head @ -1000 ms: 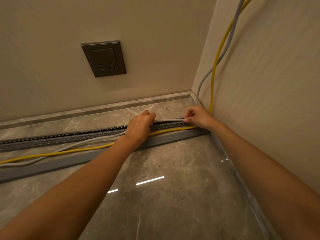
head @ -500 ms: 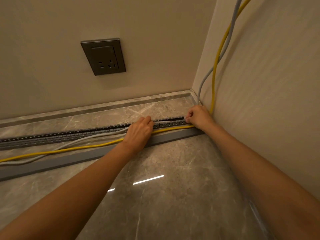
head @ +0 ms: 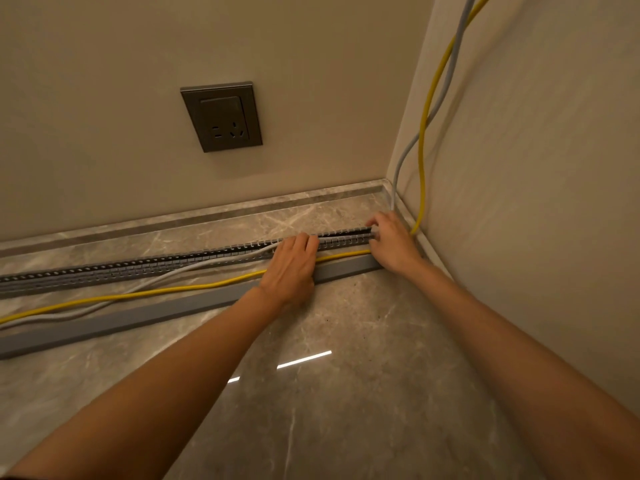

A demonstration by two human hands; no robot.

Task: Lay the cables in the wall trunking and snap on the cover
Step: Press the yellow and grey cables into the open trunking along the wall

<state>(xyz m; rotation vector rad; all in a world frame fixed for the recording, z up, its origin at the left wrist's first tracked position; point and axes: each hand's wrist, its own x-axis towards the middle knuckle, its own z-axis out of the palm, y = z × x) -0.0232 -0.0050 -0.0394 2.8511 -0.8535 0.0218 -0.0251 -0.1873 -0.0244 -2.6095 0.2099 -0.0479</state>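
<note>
A slotted grey trunking point(head: 145, 268) lies on the marble floor, running from the left edge to the right corner. A grey cable point(head: 194, 268) and a yellow cable point(head: 166, 291) run along the floor beside it and climb the right wall. The grey cable's right stretch sits in the trunking between my hands. My left hand point(head: 291, 268) rests palm down, fingers pressing the grey cable into the channel. My right hand point(head: 393, 242) pinches the trunking's right end, where the grey cable enters. The plain grey cover strip point(head: 145, 318) lies loose on the floor in front.
A dark wall socket point(head: 221, 116) sits on the back wall above a marble skirting point(head: 207, 216). The right wall point(head: 536, 202) meets the floor close beside my right forearm. Glossy marble floor point(head: 346, 393) spreads out in front of the cover strip.
My left hand has flattened and pressed the grey cable down into the trunking. My right hand has shifted slightly toward the corner.
</note>
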